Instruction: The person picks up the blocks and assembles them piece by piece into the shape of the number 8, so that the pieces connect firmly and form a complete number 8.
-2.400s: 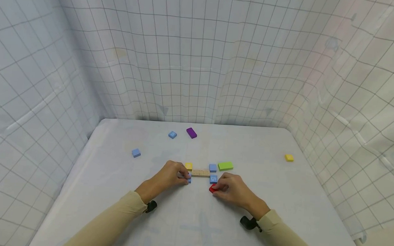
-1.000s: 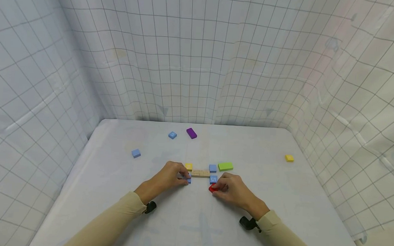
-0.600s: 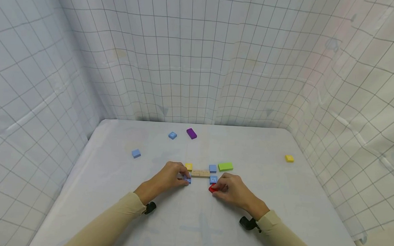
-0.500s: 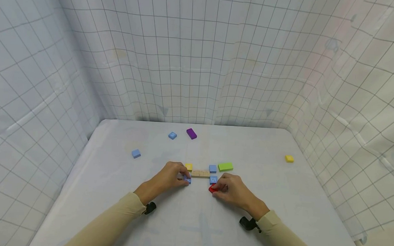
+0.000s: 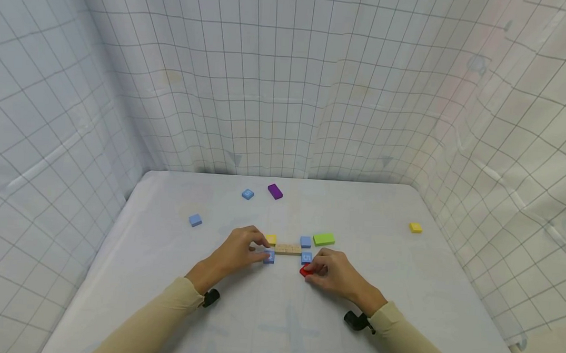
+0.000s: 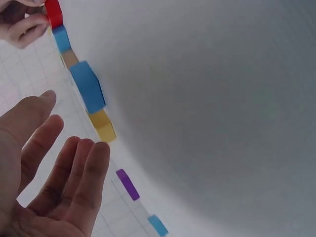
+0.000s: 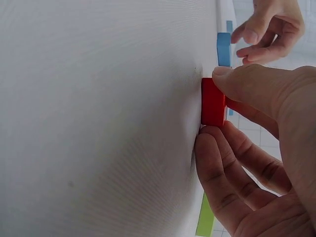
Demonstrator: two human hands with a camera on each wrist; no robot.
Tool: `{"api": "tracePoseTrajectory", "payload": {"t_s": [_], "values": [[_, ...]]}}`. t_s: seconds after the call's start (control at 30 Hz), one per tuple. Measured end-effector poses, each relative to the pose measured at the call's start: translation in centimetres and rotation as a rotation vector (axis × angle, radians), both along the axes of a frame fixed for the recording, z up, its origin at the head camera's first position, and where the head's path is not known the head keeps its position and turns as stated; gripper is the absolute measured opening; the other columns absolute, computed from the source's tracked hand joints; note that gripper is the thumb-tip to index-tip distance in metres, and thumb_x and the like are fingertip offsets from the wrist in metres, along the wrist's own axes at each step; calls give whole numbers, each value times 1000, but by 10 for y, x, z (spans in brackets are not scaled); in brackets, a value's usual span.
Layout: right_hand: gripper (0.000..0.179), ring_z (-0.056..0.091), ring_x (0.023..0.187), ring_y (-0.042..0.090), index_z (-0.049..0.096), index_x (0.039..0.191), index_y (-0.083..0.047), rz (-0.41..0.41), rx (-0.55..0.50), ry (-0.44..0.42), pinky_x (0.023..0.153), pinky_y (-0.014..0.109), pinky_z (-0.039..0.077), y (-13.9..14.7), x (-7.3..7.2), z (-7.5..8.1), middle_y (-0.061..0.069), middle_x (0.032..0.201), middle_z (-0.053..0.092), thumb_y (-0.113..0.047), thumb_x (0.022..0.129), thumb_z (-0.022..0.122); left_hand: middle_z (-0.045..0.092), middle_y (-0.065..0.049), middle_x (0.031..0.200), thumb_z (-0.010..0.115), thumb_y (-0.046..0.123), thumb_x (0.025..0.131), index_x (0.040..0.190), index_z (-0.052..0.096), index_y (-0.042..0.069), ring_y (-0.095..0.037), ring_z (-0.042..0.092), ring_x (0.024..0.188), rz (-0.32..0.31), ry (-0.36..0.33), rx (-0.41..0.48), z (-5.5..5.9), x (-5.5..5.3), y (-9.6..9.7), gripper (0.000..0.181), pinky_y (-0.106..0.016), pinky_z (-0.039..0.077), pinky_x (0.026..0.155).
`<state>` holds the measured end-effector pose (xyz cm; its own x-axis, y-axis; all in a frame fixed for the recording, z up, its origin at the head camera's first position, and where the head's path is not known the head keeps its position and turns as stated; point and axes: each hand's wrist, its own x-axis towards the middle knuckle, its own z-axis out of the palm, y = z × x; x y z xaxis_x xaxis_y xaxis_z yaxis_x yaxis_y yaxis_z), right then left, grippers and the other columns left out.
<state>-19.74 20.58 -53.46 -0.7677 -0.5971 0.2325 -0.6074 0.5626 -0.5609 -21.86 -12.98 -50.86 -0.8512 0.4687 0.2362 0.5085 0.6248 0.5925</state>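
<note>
With its fingers spread, my left hand hovers beside a small blue number block; the left wrist view shows a gap between fingertips and that blue block. My right hand pinches a small red block between thumb and fingers, low over the cloth. Just beyond the red block lies a blue block marked 5. A plain wooden bar lies between the left and right blocks. At its far corners sit a yellow block and another blue block.
A lime green block lies right of the group. Farther back are a purple block and a blue block. One blue block sits at left, a yellow block at far right. Gridded curtains enclose the table.
The left hand has let go of the blue number block and drawn back slightly left, its fingers spreading. Earlier that block slid a little left. The right hand stays on the red block.
</note>
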Motion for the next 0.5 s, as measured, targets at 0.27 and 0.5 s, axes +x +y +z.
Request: {"api": "tracePoseTrajectory", "payload": {"t_s": [0.27,0.5], "values": [[13,77,95,15,92,107,-11,5,-25,-18,82,24,68,2,2,1,2,106,80,-5,96,96,82,-11,116,94,11,99,115,88,7,-34,81,109,166,111,-46,7,-9,-30,17,-51,72,96],[13,77,96,14,93,109,-11,5,-26,-30,82,25,67,2,2,2,1,106,80,-7,97,95,82,-20,122,92,13,102,122,88,4,-43,79,113,302,130,-74,14,-19,-69,23,-62,67,99]]}}
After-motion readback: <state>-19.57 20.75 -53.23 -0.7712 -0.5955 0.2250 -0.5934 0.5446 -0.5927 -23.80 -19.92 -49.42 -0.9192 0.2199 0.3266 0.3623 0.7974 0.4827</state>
